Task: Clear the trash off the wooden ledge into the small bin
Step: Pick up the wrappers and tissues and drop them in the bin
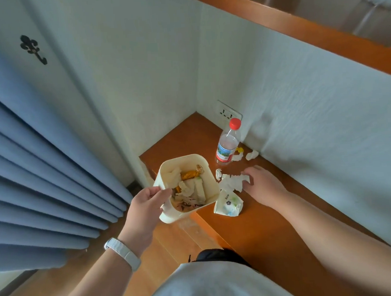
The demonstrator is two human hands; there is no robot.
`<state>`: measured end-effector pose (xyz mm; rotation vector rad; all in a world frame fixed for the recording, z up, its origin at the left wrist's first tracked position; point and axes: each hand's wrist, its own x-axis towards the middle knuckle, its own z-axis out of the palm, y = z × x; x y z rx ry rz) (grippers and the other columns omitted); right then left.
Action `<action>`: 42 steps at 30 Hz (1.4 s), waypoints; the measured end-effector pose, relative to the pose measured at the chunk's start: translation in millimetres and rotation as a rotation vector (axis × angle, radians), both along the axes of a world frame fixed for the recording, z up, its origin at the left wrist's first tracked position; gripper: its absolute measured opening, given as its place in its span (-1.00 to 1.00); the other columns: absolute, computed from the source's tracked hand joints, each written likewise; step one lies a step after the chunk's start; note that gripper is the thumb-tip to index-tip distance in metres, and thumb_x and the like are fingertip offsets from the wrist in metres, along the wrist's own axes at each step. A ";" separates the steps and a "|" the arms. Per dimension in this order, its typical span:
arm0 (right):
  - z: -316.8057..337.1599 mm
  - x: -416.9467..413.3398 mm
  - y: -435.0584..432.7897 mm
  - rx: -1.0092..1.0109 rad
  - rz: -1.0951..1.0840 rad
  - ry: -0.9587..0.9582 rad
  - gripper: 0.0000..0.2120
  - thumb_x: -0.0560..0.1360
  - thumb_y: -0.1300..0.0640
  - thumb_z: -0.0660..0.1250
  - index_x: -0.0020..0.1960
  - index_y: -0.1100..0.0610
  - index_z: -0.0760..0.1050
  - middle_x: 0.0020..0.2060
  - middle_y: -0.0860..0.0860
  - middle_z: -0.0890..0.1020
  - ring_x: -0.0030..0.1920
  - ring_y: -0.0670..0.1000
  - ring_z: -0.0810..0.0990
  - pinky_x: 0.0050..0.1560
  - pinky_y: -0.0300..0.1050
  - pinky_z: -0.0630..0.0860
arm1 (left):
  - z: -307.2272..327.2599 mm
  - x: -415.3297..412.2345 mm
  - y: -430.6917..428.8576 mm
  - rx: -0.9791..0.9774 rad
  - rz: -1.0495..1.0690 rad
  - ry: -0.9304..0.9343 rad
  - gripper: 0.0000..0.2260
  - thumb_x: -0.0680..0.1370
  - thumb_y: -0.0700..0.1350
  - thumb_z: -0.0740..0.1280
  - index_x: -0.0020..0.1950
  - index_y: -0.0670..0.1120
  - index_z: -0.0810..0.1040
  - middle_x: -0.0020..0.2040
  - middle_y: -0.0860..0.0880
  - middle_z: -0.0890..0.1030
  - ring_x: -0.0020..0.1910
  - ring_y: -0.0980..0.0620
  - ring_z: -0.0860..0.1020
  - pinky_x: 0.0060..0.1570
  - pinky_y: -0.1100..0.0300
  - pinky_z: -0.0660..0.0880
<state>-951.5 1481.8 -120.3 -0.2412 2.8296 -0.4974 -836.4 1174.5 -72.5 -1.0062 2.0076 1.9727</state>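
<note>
Beside the wooden ledge (pixel 274 214), a small bin (pixel 212 188) is held by its near rim in the closed grip of the left hand (pixel 143 208), already part-filled with wrappers and tissue. At three o'clock from the bin, crumpled tissue (pixel 232 182) is covered by the right hand (pixel 260 182), fingers curled on it; whether it is gripped cannot be told. A tissue packet (pixel 227 204) lies at five o'clock, a plastic bottle (pixel 227 143) at one o'clock.
</note>
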 end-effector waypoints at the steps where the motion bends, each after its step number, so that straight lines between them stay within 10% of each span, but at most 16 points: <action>1: -9.4 2.1 4.9 0.031 -0.009 -0.036 -0.63 0.58 -0.07 0.26 0.35 -0.02 0.45 0.32 -0.04 0.50 0.15 -0.01 0.56 -0.02 -0.14 0.57 | -1.5 -0.6 0.1 -0.008 -0.007 -0.005 -0.83 0.58 -0.01 0.46 0.09 -0.08 0.65 0.07 -0.13 0.74 0.14 -0.13 0.67 0.15 -0.03 0.60; 13: -78.5 -29.3 23.7 0.133 0.015 -0.070 -0.48 0.52 0.00 0.37 0.44 -0.03 0.32 0.29 -0.02 0.48 0.18 0.02 0.53 -0.11 -0.24 0.54 | 8.0 -31.5 14.1 -0.049 0.015 -0.044 -0.78 0.57 0.01 0.47 0.10 -0.11 0.69 0.00 -0.12 0.79 0.10 -0.13 0.72 0.23 -0.08 0.59; 27: -86.2 -45.8 41.5 0.091 0.002 -0.120 -0.91 0.57 0.09 0.23 0.01 0.03 0.50 -0.09 -0.10 0.49 -0.17 -0.07 0.50 -0.39 -0.26 0.27 | 17.1 -51.0 45.6 -0.070 0.075 -0.111 -0.83 0.60 -0.07 0.43 0.12 -0.13 0.67 -0.01 -0.09 0.79 0.09 -0.06 0.72 0.28 -0.04 0.58; 42: -30.2 -31.8 31.0 -0.221 -0.122 0.048 -0.94 0.56 0.08 0.29 -0.08 0.04 0.49 -0.21 -0.09 0.51 -0.24 -0.09 0.50 -0.28 -0.19 0.51 | 18.5 -46.6 55.5 -0.079 -0.021 -0.106 -0.85 0.61 -0.04 0.42 0.08 -0.11 0.68 -0.03 -0.08 0.80 0.09 -0.08 0.73 0.24 -0.03 0.59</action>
